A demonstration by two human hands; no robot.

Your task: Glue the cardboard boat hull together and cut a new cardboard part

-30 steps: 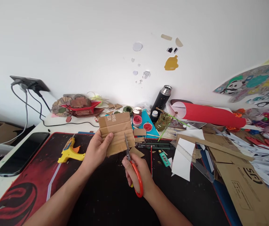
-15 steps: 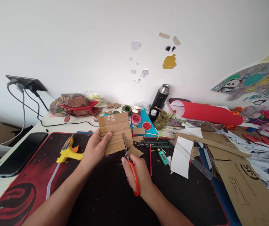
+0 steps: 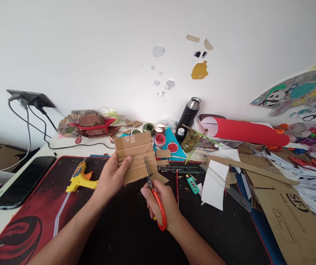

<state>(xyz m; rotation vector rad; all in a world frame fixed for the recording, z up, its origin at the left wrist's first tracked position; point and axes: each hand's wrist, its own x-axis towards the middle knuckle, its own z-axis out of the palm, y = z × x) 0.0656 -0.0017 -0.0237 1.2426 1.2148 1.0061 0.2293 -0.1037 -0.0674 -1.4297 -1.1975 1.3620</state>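
Note:
My left hand [image 3: 114, 171] grips a square piece of brown cardboard [image 3: 138, 148] by its left edge, thumb on the front face. White printed letters show near its top, and creases run across it. In my right hand [image 3: 163, 200] is a pair of scissors [image 3: 160, 208] with orange-red handles, fingers wrapped round the grips. The blades point up and lie at the lower right part of the cardboard, one blade showing in front of it. Small cardboard scraps [image 3: 160, 178] lie just behind and to the right of the blades.
A yellow glue gun [image 3: 82, 178] and a phone [image 3: 25, 180] lie to the left. Behind stand paint jars [image 3: 160, 140], a black flask [image 3: 189, 114] and a glass jar with brushes [image 3: 189, 142]. A ruler [image 3: 235, 197], white paper [image 3: 214, 187] and cardboard [image 3: 290, 217] lie right.
Hands, cardboard and scissors hold nearly the same place. My right thumb has shifted slightly, and a bit of yellow now shows under the scissor handle. The view has moved a little.

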